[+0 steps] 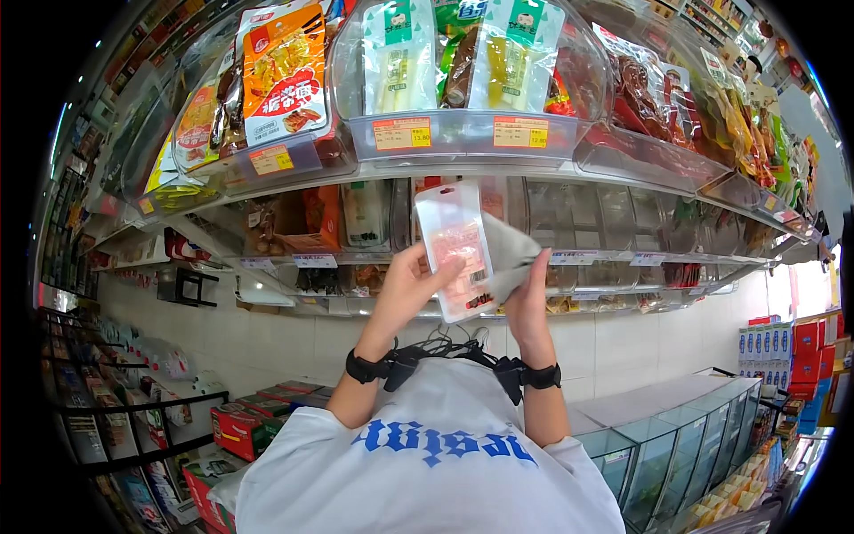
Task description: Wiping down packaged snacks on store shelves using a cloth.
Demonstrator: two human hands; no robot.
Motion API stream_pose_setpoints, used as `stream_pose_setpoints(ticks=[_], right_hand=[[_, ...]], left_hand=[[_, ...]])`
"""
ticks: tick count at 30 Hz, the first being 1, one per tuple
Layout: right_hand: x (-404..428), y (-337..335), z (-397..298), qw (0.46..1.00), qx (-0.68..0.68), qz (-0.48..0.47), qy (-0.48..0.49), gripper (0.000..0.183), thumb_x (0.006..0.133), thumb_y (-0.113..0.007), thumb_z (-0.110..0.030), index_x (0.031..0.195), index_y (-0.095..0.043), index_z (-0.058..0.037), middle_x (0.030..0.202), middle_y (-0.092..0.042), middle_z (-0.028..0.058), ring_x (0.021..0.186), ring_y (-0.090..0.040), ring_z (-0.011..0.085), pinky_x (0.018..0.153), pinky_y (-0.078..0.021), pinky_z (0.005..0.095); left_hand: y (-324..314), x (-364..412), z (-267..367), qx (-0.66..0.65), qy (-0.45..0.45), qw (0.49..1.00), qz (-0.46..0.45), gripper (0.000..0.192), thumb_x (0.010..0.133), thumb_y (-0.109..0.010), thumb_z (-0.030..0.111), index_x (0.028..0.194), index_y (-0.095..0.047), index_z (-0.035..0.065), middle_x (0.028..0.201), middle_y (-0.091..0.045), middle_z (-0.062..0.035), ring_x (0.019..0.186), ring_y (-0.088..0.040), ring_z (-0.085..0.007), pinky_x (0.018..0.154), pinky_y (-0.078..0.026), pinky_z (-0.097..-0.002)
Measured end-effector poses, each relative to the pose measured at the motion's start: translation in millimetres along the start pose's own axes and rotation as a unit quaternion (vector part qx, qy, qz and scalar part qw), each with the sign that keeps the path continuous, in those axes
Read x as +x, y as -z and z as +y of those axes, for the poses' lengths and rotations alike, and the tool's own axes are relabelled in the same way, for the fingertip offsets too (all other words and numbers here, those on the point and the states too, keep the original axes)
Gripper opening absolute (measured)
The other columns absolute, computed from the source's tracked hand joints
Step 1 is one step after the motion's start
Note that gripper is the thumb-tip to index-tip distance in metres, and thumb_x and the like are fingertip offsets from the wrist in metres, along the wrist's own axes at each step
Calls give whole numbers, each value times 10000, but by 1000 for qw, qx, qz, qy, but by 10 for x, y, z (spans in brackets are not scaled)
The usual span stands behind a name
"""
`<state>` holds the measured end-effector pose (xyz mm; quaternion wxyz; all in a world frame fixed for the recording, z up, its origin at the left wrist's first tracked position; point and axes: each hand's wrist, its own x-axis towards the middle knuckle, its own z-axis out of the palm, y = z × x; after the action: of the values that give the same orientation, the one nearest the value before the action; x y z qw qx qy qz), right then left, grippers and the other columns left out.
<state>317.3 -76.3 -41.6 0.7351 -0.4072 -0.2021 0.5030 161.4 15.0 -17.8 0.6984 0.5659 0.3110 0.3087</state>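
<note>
My left hand point(421, 277) grips the lower left part of a pale, flat snack pouch point(455, 233) with pink print and a hang hole at its top. In my right hand point(532, 307) is a crumpled grey cloth point(510, 247), pinched at its right end; its other part lies against or behind the pouch. Both hands are raised in front of the shelf rack. Above them, clear plastic bins point(464, 137) hold upright snack packs, among them an orange pouch point(283, 73) and a white-and-green pouch point(400, 60).
Lower shelves with clear bins point(574, 220) run behind my hands. Red boxes point(240, 427) are stacked at the lower left, near a black wire rack point(140, 460). Glass-fronted cases point(657, 460) stand at the lower right. Further right are stacked red cartons point(805, 350).
</note>
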Motion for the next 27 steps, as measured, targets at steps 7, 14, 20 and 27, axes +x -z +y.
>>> stream_pose_setpoints(ticks=[7, 14, 20, 27], right_hand=[[10, -204, 14, 985, -149, -10, 87, 427, 994, -623, -285, 1297, -565, 9, 1179, -654, 72, 1034, -608, 101, 893, -493, 262], [32, -115, -10, 989, -98, 79, 74, 285, 949, -682, -173, 1156, -639, 20, 1043, -689, 43, 925, -611, 64, 793, -494, 232], [-33, -96, 32, 965, -227, 92, 93, 320, 938, -675, -134, 1207, -616, 28, 1103, -684, 61, 983, -617, 97, 848, -496, 257], [-138, -416, 178, 805, -516, -95, 278, 580, 960, -562, -145, 1474, -365, 39, 1543, -365, 213, 1469, -298, 302, 1179, -230, 401]], left_hand=[[-58, 57, 4, -45, -22, 997, 54, 265, 876, -734, 27, 1096, -616, -61, 1039, -694, -100, 920, -659, -119, 806, -561, -266], [-42, -32, -77, 15, -3, 1000, -18, 235, 862, -749, 35, 1050, -630, -38, 941, -686, -52, 850, -644, -64, 732, -503, -197], [4, 1, -42, 126, -49, 990, 52, 458, 872, -742, 42, 1270, -536, -48, 1140, -645, -104, 1015, -625, -117, 865, -509, -258], [-88, -12, -175, 36, 4, 998, 56, 509, 1043, -491, 412, 1141, -588, -78, 1016, -647, -96, 929, -560, -103, 798, -458, -262]])
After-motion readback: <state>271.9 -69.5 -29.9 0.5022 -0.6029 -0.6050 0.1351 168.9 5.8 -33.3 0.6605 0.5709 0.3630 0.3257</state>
